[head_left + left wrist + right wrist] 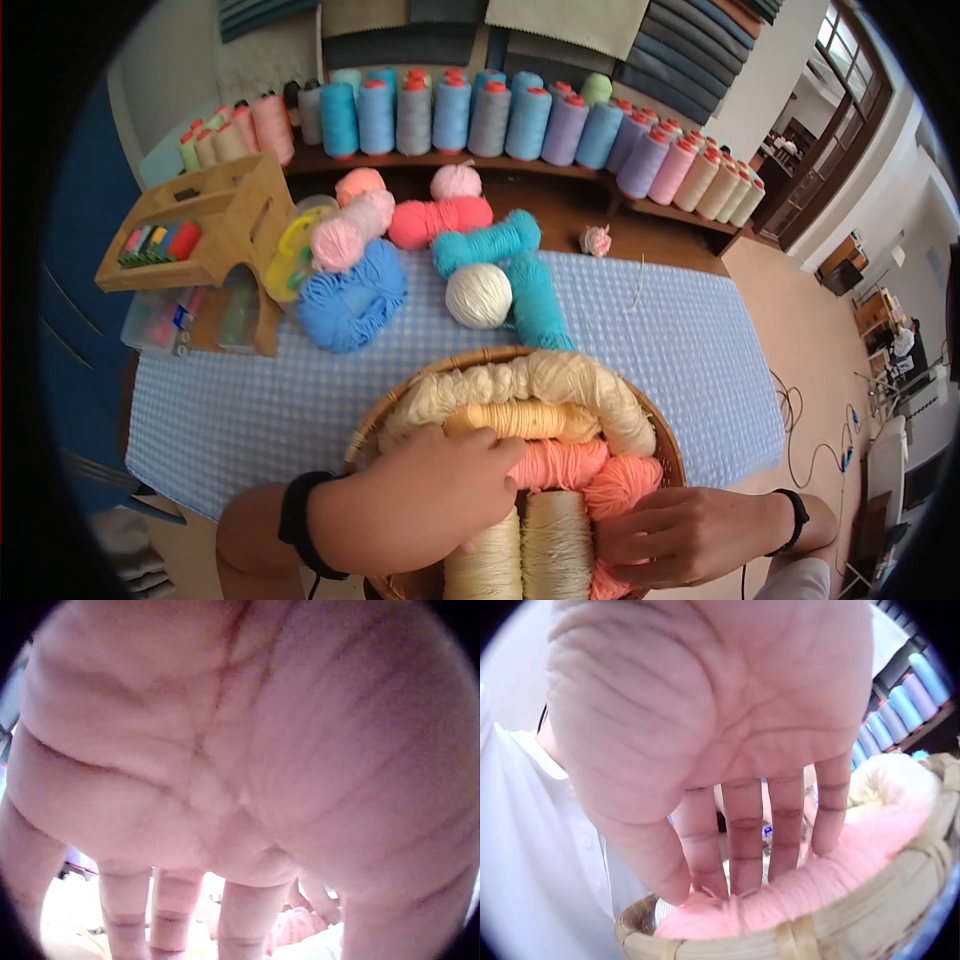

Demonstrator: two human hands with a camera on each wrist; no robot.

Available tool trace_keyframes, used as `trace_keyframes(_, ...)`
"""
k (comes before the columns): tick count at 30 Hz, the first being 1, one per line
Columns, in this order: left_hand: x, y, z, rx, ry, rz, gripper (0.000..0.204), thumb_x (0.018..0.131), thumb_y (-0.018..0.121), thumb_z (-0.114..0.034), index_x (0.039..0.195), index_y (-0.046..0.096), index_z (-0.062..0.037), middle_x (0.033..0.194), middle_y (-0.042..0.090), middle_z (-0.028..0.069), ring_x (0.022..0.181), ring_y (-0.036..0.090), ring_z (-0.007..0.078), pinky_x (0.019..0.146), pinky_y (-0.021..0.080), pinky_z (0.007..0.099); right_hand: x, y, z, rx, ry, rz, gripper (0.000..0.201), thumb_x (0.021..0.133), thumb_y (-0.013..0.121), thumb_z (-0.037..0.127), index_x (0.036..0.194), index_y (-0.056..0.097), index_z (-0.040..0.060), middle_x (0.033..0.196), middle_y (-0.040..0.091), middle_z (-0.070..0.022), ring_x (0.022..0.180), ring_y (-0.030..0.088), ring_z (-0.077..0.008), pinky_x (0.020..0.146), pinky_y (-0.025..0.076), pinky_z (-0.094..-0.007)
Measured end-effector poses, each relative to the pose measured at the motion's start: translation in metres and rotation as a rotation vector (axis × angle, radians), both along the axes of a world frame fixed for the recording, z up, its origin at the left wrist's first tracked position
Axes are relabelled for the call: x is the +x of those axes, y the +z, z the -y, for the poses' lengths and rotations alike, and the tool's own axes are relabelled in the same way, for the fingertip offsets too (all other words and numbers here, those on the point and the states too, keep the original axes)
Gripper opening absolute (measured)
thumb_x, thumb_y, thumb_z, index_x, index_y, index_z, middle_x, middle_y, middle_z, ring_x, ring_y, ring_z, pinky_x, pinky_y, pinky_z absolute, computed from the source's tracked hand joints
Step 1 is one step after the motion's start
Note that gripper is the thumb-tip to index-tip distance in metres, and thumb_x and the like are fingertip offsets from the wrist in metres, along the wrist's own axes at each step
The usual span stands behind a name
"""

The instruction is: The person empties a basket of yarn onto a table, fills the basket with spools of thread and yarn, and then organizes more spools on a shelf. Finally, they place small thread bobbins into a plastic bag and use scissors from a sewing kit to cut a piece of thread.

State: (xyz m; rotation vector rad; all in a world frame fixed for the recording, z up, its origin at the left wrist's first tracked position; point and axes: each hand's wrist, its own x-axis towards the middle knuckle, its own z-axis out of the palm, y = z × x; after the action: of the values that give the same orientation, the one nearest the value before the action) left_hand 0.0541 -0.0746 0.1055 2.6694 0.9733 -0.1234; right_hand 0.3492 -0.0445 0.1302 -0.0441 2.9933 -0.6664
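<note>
A round woven basket (pixel 674 450) at the near edge of the table holds yarn. My left hand (pixel 425 490) reaches over its left side, fingers pointing down, extended and spread in the left wrist view, over the yellow skein (pixel 530 420) and a coral skein (pixel 565 463). Its fingertips are out of sight in that view. My right hand (pixel 665 535) is at the right inside of the basket. Its straight fingers rest on coral pink yarn (pixel 780 900) along the rim. Two cream thread cones (pixel 557 545) lie between the hands, and a cream skein (pixel 520 380) curves along the far rim.
Beyond the basket lie a blue skein (pixel 355 300), a white ball (pixel 478 296), teal skeins (pixel 537 300) and pink yarn (pixel 440 220) on a checked cloth (pixel 680 350). A wooden caddy (pixel 200 220) stands left. Rows of thread cones (pixel 450 118) line the back shelf.
</note>
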Motion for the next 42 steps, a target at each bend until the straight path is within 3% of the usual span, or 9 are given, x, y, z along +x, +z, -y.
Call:
trace_keyframes(5, 0.002, 0.000, 0.006, 0.110, -0.003, 0.013, 0.035, 0.078, 0.073, -0.031, 0.094, 0.061, -0.0032, 0.100, 0.056, 0.0090, 0.096, 0.062, 0.0253, 0.077, 0.054, 0.0377, -0.002, 0.024, -0.029, -0.032, -0.018, -0.264, 0.014, 0.089, 0.077, 0.015, 0.099, 0.073, 0.0059, 0.098, 0.072, -0.0058, 0.089, 0.072, -0.0245, 0.070, 0.059, -0.0337)
trace_keyframes(10, -0.004, 0.016, 0.014, 0.249, 0.000, 0.086, 0.025, 0.083, 0.070, -0.027, 0.092, 0.059, -0.0065, 0.091, 0.056, 0.0058, 0.085, 0.064, 0.0231, 0.072, 0.055, 0.0360, -0.019, 0.046, -0.078, -0.004, -0.165, -0.547, 0.017, 0.083, 0.082, 0.011, 0.072, 0.072, 0.0025, 0.079, 0.070, -0.0088, 0.074, 0.071, -0.0258, 0.067, 0.058, -0.0351)
trace_keyframes(14, -0.021, 0.033, 0.009, 0.302, 0.091, 0.026, 0.023, 0.085, 0.070, -0.027, 0.093, 0.062, -0.0079, 0.090, 0.058, 0.0050, 0.085, 0.064, 0.0240, 0.071, 0.054, 0.0369, -0.034, 0.052, -0.104, -0.035, -0.280, -0.774, 0.024, 0.077, 0.081, 0.002, 0.063, 0.061, 0.0019, 0.068, 0.062, -0.0084, 0.060, 0.064, -0.0220, 0.053, 0.046, -0.0316)
trace_keyframes(19, -0.063, 0.043, -0.012, 0.535, 0.539, 0.081, 0.018, 0.087, 0.069, -0.023, 0.095, 0.069, -0.0067, 0.086, 0.067, 0.0106, 0.082, 0.067, 0.0302, 0.072, 0.053, 0.0426, -0.028, 0.049, -0.120, -0.051, -0.345, -0.911, 0.048, 0.078, 0.078, 0.011, 0.049, 0.038, 0.0072, 0.048, 0.044, -0.0037, 0.041, 0.044, -0.0181, 0.043, 0.028, -0.0322)
trace_keyframes(23, -0.091, 0.039, -0.041, 0.805, 0.938, 0.293, 0.016, 0.090, 0.066, -0.018, 0.095, 0.069, -0.0028, 0.090, 0.069, 0.0162, 0.086, 0.067, 0.0361, 0.075, 0.053, 0.0445, -0.018, 0.051, -0.115, 0.092, -0.374, -0.918, 0.042, 0.075, 0.078, 0.010, 0.049, 0.046, 0.0091, 0.045, 0.043, -0.0027, 0.037, 0.042, -0.0192, 0.040, 0.025, -0.0333)
trace_keyframes(26, -0.104, 0.022, -0.060, 0.865, 0.940, 0.351, 0.018, 0.092, 0.065, -0.018, 0.101, 0.068, -0.0030, 0.097, 0.070, 0.0163, 0.092, 0.066, 0.0377, 0.079, 0.052, 0.0453, -0.008, 0.057, -0.110, 0.307, -0.414, -0.917, 0.038, 0.074, 0.080, 0.012, 0.050, 0.050, 0.0096, 0.045, 0.044, -0.0025, 0.037, 0.042, -0.0201, 0.040, 0.026, -0.0330)
trace_keyframes(30, -0.107, 0.000, -0.086, 0.903, 0.821, 0.252, 0.026, 0.089, 0.070, -0.024, 0.108, 0.067, -0.0062, 0.103, 0.069, 0.0138, 0.097, 0.066, 0.0366, 0.075, 0.054, 0.0480, 0.000, 0.060, -0.105, 0.269, -0.402, -0.995, 0.034, 0.072, 0.082, 0.013, 0.052, 0.054, 0.0101, 0.046, 0.045, -0.0028, 0.038, 0.043, -0.0202, 0.039, 0.026, -0.0332)
trace_keyframes(32, -0.103, -0.003, -0.092, 0.794, 0.834, 0.094, 0.038, 0.086, 0.074, -0.028, 0.116, 0.063, -0.0077, 0.114, 0.066, 0.0146, 0.102, 0.065, 0.0375, 0.086, 0.051, 0.0479, 0.001, 0.062, -0.102, 0.296, -0.408, -0.992, 0.033, 0.072, 0.083, 0.014, 0.053, 0.055, 0.0101, 0.046, 0.045, -0.0027, 0.038, 0.044, -0.0199, 0.039, 0.026, -0.0332)
trace_keyframes(42, -0.107, -0.009, -0.111, 0.667, 0.859, -0.148, 0.045, 0.079, 0.075, -0.020, 0.117, 0.054, -0.0091, 0.108, 0.064, 0.0179, 0.097, 0.065, 0.0424, 0.080, 0.052, 0.0508, 0.019, 0.070, -0.095, 0.333, -0.413, -1.028, 0.028, 0.074, 0.083, 0.012, 0.058, 0.060, 0.0090, 0.049, 0.048, -0.0033, 0.040, 0.047, -0.0204, 0.040, 0.029, -0.0326)
